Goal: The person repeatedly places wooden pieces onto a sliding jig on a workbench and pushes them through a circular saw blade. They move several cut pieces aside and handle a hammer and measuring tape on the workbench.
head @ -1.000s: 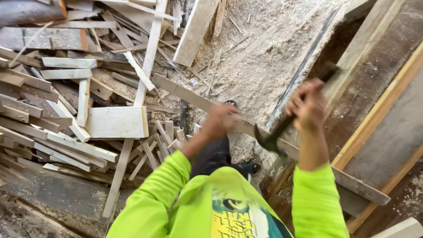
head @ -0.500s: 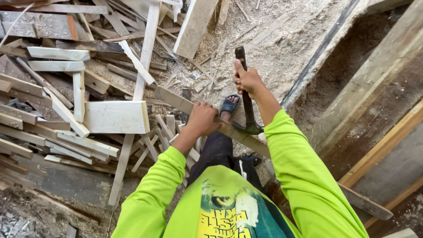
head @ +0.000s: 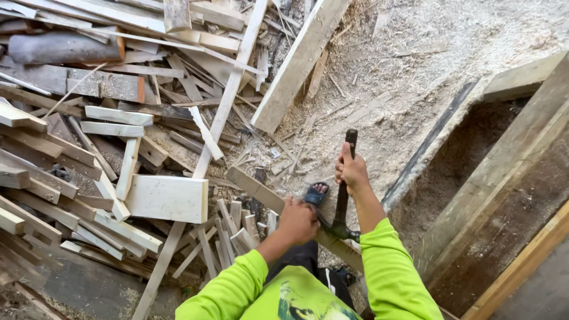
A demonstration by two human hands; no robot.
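Observation:
My right hand [head: 352, 170] grips the dark handle of a claw hammer [head: 344, 195]; the handle points up and away, and the head sits low against a long wooden plank [head: 255, 188]. That plank runs diagonally across in front of me. My left hand [head: 298, 221] rests closed on the plank right beside the hammer head. A foot in a blue sandal [head: 316, 192] stands on the plank just beyond my left hand. Both arms wear bright green sleeves.
A big heap of scrap boards and offcuts fills the left, with a pale square board [head: 168, 198] near the plank. A thick beam [head: 299, 62] lies on sawdust at top centre. Dark heavy timbers [head: 504, 195] and a pit lie to the right.
My right hand swung the hammer from far right to the plank, and the handle now stands upright with the head down at the wood. My left hand stayed on the plank.

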